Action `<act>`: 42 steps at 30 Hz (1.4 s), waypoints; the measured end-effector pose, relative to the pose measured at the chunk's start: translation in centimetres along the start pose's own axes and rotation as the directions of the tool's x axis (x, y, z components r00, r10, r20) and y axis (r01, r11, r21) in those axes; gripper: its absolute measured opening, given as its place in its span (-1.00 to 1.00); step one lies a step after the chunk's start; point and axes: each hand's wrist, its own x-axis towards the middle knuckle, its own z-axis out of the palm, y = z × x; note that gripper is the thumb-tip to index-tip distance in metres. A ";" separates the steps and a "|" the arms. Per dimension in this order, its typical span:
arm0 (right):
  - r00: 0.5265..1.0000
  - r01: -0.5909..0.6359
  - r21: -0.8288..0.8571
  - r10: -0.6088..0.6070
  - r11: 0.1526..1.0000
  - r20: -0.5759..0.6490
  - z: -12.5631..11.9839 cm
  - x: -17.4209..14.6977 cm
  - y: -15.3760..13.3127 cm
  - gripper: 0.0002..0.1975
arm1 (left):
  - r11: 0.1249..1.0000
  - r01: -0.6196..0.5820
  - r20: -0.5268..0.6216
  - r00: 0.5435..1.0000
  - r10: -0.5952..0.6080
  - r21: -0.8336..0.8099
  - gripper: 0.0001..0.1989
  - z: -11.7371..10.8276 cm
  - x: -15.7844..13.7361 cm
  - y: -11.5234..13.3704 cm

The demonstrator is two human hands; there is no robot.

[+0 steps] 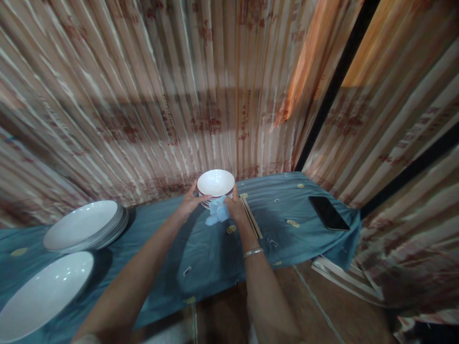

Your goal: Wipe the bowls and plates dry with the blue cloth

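A white bowl (215, 182) with a dark red band is between my hands at the far side of the table; more bowl rims show below it, partly hidden. My left hand (191, 201) grips the bowl's left side, its thumb across the front. On the right side my right hand (234, 203) holds the bowl, and a light blue cloth (217, 211) hangs from its fingers in front of the bowl. Just right of that hand lie several wooden chopsticks (252, 217). Whether the bowl rests on the ones below or is slightly raised, I cannot tell.
A stack of white plates (84, 224) stands left on the teal tablecloth (168, 286), with a large white dish (46, 291) in front. A black phone (328, 212) lies near the right edge. Behind the table hangs a patterned curtain (215, 95), with a dark pole (333, 91) at right.
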 end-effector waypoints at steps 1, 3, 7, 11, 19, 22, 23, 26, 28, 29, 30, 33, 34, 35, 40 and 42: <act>0.999 -0.043 -0.003 0.043 0.999 -0.009 0.0 -0.1 -0.3 -0.15 | 1.000 0.009 -0.016 1.000 -0.009 -0.005 0.04 0.0 0.1 -0.1; 0.994 -0.105 -0.007 0.105 0.994 -0.013 0.1 -0.3 -1.0 -0.15 | 1.000 0.022 -0.026 0.999 -0.023 -0.019 0.04 0.0 0.3 -0.1; 0.990 -0.139 -0.065 0.141 0.988 0.022 -0.1 -0.8 -2.7 -0.16 | 0.999 0.011 0.009 1.000 -0.010 -0.051 0.03 -0.1 0.3 -0.1; 0.980 -0.190 -0.207 0.198 0.960 0.020 -0.6 -1.4 -4.5 -0.19 | 0.999 -0.004 0.004 1.000 0.004 -0.054 0.01 -0.1 0.1 -0.1; 0.984 -0.176 -0.357 0.174 0.917 -0.039 -0.7 -2.5 -5.7 -0.19 | 1.000 -0.005 -0.056 0.998 0.003 -0.027 -0.06 0.6 -0.5 0.4; 0.979 -0.200 -0.375 0.198 0.905 -0.044 -1.1 -2.8 -5.6 -0.18 | 0.999 -0.008 -0.068 0.998 0.005 -0.041 -0.03 0.7 -1.2 0.6; 0.979 -0.200 -0.390 0.201 0.899 -0.038 -1.3 -3.0 -5.7 -0.19 | 0.999 -0.003 -0.077 0.997 -0.001 -0.053 -0.01 0.7 -1.7 0.6; 0.981 -0.180 -0.433 0.193 0.883 -0.014 -2.0 -3.9 -6.1 -0.22 | 0.995 0.027 -0.110 0.993 -0.038 -0.101 0.03 0.2 -4.2 0.2; 0.981 -0.170 -0.480 0.194 0.861 0.000 -2.1 -4.8 -6.4 -0.27 | 0.989 0.055 -0.118 0.990 -0.071 -0.135 0.00 -0.5 -6.8 -0.3; 0.979 -0.173 -0.516 0.205 0.839 0.006 -2.0 -5.2 -6.6 -0.29 | 0.986 0.068 -0.120 0.989 -0.087 -0.155 -0.02 -0.9 -8.3 -0.6; 0.976 -0.169 -0.556 0.216 0.814 0.019 -1.8 -5.7 -6.8 -0.31 | 0.982 0.083 -0.119 0.987 -0.105 -0.172 -0.04 -1.3 -9.9 -0.9; 0.966 -0.127 -0.658 0.242 0.742 0.087 -0.3 -7.1 -7.0 -0.34 | 0.974 0.081 -0.151 0.982 -0.115 -0.213 -0.15 -2.7 -14.5 -2.1; 0.962 -0.103 -0.677 0.247 0.729 0.120 0.5 -7.5 -6.9 -0.35 | 0.973 0.074 -0.173 0.978 -0.113 -0.220 -0.18 -3.2 -15.9 -2.4; 0.955 -0.078 -0.685 0.252 0.725 0.158 1.3 -7.8 -6.8 -0.37 | 0.972 0.072 -0.200 0.973 -0.118 -0.222 -0.20 -3.8 -17.1 -2.7; 0.881 -0.024 -0.508 0.258 0.861 0.396 7.4 -9.7 -6.5 -0.48 | 0.976 0.056 -0.359 0.924 -0.130 -0.209 -0.24 -7.8 -21.1 -3.6; 0.858 -0.012 -0.456 0.244 0.890 0.451 10.2 -10.8 -6.5 -0.50 | 0.983 0.036 -0.423 0.899 -0.110 -0.179 -0.26 -9.6 -22.2 -3.6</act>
